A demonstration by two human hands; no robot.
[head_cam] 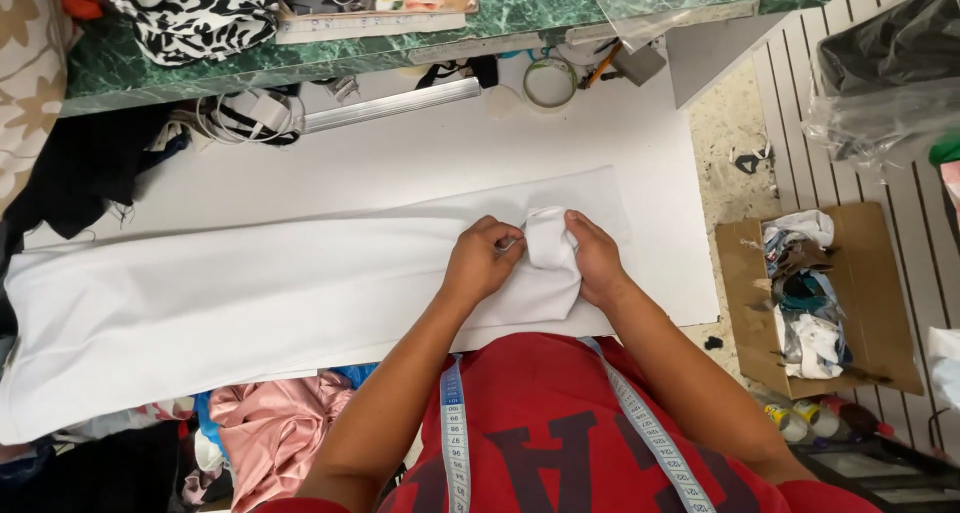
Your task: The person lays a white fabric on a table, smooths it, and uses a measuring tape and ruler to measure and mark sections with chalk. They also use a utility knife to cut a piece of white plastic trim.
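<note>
Both hands clench one bunched fold of white fabric point(545, 243): left hand point(484, 261) pinching its near-left edge, right hand point(594, 256) gripping its right side. That fabric lies spread across the white table point(640, 133), stretching away to the left. Beyond the fabric sits a tape roll point(550, 81); right of it, a cardboard box point(880, 303) of scraps; nearer, pink satin cloth point(270, 418).

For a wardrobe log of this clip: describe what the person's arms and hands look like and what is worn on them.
Both arms are bare to above the elbow: no gloves, watch or rings can be seen on the left hand or right hand. The person wears a red shirt with dark lettering. A blue and white measuring tape hangs round the neck, down the chest.
</note>
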